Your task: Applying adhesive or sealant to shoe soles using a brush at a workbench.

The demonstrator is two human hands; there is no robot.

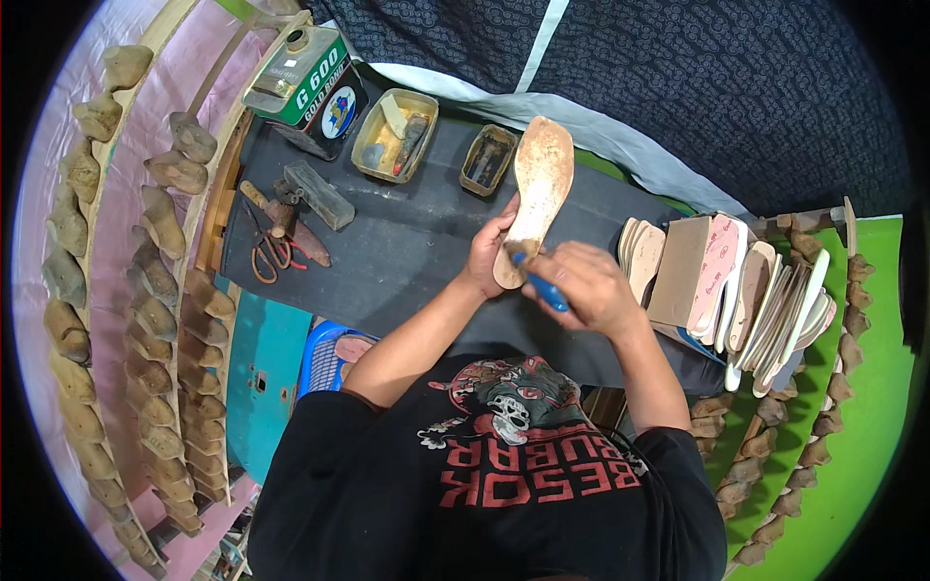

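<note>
A tan shoe insole (544,169) is held up above the dark table, its wide end pointing away from me. My left hand (490,250) grips its narrow heel end from the left side. In my right hand (593,289) is a brush with a blue handle (547,292). The brush's head lies against the insole near the heel, partly hidden by my fingers. The heel area looks darker and wetter than the rest. Beyond the insole stands a small dark-stained tub (487,161).
Left on the table (407,242) lie a hammer (315,194), scissors (269,247), a yellowish tub (395,136) with tools and a green metal can (308,92). A box of insoles (683,276) stands at right. Racks of wooden shoe lasts (160,218) line both sides.
</note>
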